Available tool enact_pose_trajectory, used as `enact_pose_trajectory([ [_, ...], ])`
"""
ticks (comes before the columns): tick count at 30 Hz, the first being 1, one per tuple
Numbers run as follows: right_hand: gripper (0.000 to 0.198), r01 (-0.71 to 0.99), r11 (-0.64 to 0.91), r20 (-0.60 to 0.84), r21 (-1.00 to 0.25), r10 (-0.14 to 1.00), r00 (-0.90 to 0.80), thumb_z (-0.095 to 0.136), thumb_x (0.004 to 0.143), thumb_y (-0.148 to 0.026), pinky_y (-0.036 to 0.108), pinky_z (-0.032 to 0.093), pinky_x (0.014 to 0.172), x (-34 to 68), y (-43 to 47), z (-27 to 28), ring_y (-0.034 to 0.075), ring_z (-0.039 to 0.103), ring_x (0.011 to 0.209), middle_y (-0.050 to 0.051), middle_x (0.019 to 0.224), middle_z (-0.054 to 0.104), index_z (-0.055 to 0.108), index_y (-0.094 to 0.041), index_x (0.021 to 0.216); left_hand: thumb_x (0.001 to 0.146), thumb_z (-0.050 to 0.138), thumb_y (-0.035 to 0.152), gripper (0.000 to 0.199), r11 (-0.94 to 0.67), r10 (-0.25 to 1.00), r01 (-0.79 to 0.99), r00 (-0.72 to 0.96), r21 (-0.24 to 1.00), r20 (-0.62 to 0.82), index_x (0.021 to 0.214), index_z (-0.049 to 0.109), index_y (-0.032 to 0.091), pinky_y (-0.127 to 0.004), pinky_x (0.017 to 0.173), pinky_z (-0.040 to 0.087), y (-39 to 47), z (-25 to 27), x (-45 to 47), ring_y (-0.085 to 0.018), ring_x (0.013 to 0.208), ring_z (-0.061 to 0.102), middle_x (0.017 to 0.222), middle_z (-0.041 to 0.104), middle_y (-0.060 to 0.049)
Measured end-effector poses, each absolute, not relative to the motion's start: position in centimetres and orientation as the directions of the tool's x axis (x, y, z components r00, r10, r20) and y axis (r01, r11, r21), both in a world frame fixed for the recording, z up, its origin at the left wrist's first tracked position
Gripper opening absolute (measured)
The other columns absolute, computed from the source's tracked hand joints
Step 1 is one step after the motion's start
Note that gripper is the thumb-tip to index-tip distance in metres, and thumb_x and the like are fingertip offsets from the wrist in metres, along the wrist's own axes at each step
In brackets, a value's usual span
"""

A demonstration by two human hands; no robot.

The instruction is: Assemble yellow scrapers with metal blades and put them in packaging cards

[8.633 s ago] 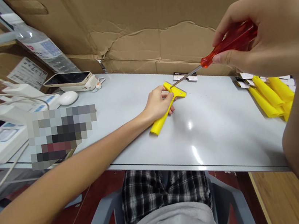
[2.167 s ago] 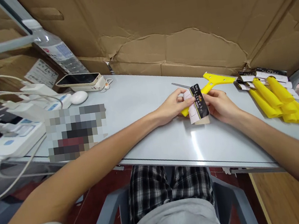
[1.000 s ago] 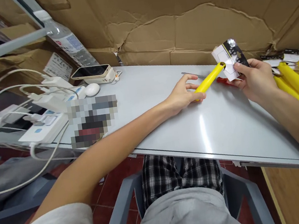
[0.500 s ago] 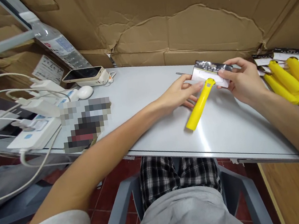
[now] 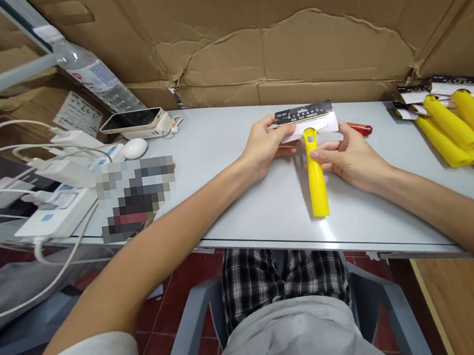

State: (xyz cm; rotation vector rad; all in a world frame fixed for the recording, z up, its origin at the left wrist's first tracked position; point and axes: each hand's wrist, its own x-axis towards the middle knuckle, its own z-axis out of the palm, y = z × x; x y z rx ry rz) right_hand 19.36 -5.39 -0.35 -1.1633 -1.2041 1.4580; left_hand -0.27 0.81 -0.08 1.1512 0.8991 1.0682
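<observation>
A yellow-handled scraper [image 5: 317, 184] hangs just above the white table, its handle pointing towards me. Its head is covered by a black-and-white card sleeve [image 5: 317, 124] with printing on it. With thumb and fingers, my left hand [image 5: 265, 146] pinches the left end of the card. My right hand [image 5: 350, 159] is closed at the right side of the scraper, its thumb on the upper part of the yellow handle and other fingers behind. Just beyond that hand lies a tool with a red handle [image 5: 360, 128], its other part hidden.
Several carded yellow scrapers [image 5: 468, 126] are piled at the right. A power strip [image 5: 58, 212] with plugs and cables, a white mouse [image 5: 135, 148], a phone [image 5: 133, 120] and a plastic bottle [image 5: 96, 73] stand at the left. Cardboard [image 5: 219, 40] walls the back.
The scraper has moved left and turned so its handle points straight towards me. My right hand has shifted from the card to the handle, and the red handle has come into sight.
</observation>
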Motion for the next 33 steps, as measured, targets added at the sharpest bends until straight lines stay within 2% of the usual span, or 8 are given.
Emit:
enact_pose_trajectory([
  [6,0.112,0.017,-0.102,-0.103,-0.995,0.993,-0.05,0.094,0.066,-0.041,0.026,0.062,0.071,20.0,-4.5,-0.9,0.015,0.074,0.088,0.003,0.102,0.073,0.031,-0.033,0.159,0.083,0.084,0.025,0.022,-0.044,0.984,0.065,0.176,0.997,0.032,0.08,0.063,0.019,-0.032,0.064,0.051,2.8,-0.3,-1.6,-0.018,0.071,0.064,0.082,0.071,-0.007],
  [11,0.104,0.05,-0.062,-0.068,-0.997,0.989,-0.132,0.09,0.069,-0.033,0.033,0.066,0.072,20.0,-4.8,-1.1,0.015,0.074,0.08,0.006,0.108,0.073,0.037,-0.033,0.158,0.088,0.079,0.035,0.026,-0.175,0.968,0.356,0.232,0.918,0.094,0.074,0.061,0.022,-0.029,0.057,0.037,4.6,0.3,-4.5,-0.015,0.059,0.049,0.066,0.061,-0.002],
  [17,0.05,0.264,0.03,-0.012,-0.964,0.988,-0.155,0.082,0.078,-0.04,0.033,0.063,0.07,20.0,-4.8,-1.3,0.016,0.073,0.083,0.012,0.117,0.073,0.067,-0.016,0.119,0.076,0.091,0.04,0.042,-0.177,0.972,0.791,0.234,0.585,-0.023,0.057,0.057,0.023,-0.03,0.061,0.029,5.7,2.2,-8.2,-0.017,0.061,0.047,0.053,0.052,-0.001],
  [20,0.029,0.496,0.269,0.208,-0.825,0.962,-0.176,0.072,0.087,-0.04,0.035,0.063,0.085,20.7,-4.4,-1.4,0.016,0.071,0.094,0.01,0.111,0.074,0.075,-0.015,0.101,0.074,0.091,0.046,0.043,-0.212,0.963,0.862,0.264,0.461,-0.05,0.054,0.061,0.022,-0.031,0.062,0.028,5.6,2.8,-8.7,-0.019,0.064,0.051,0.054,0.054,-0.003],
  [22,0.027,0.627,0.401,0.324,-0.668,0.915,-0.24,0.066,0.09,-0.037,0.041,0.061,0.101,21.2,-4.0,-1.5,0.018,0.07,0.104,0.009,0.112,0.075,0.078,-0.016,0.102,0.076,0.087,0.05,0.041,-0.254,0.955,0.895,0.292,0.366,-0.05,0.057,0.064,0.022,-0.031,0.062,0.03,5.3,3.0,-8.4,-0.02,0.067,0.054,0.059,0.058,-0.004],
  [25,0.036,0.733,0.448,0.304,-0.512,0.893,-0.333,0.061,0.092,-0.035,0.047,0.057,0.111,21.8,-3.5,-1.8,0.022,0.07,0.115,0.009,0.124,0.074,0.078,-0.016,0.117,0.079,0.081,0.056,0.041,-0.273,0.949,0.925,0.305,0.262,-0.086,0.061,0.066,0.022,-0.032,0.064,0.033,4.8,3.3,-7.8,-0.022,0.072,0.058,0.065,0.063,-0.005],
  [29,0.049,0.774,0.456,0.231,-0.44,0.89,-0.394,0.054,0.096,-0.037,0.048,0.052,0.122,22.1,-3.1,-2.4,0.025,0.066,0.134,0.007,0.143,0.068,0.074,-0.015,0.135,0.083,0.075,0.059,0.043,-0.25,0.95,0.944,0.282,0.214,-0.134,0.063,0.067,0.022,-0.034,0.065,0.037,4.7,3.0,-7.7,-0.025,0.077,0.064,0.065,0.064,-0.007],
  [33,0.055,0.788,0.48,0.205,-0.385,0.877,-0.434,0.047,0.1,-0.04,0.044,0.051,0.126,22.1,-3.0,-2.3,0.024,0.064,0.139,0.007,0.153,0.061,0.068,-0.015,0.144,0.09,0.07,0.049,0.034,-0.264,0.957,0.937,0.284,0.227,-0.058,0.071,0.074,0.022,-0.034,0.07,0.042,5.4,2.3,-7.8,-0.025,0.086,0.068,0.078,0.074,-0.009],
])
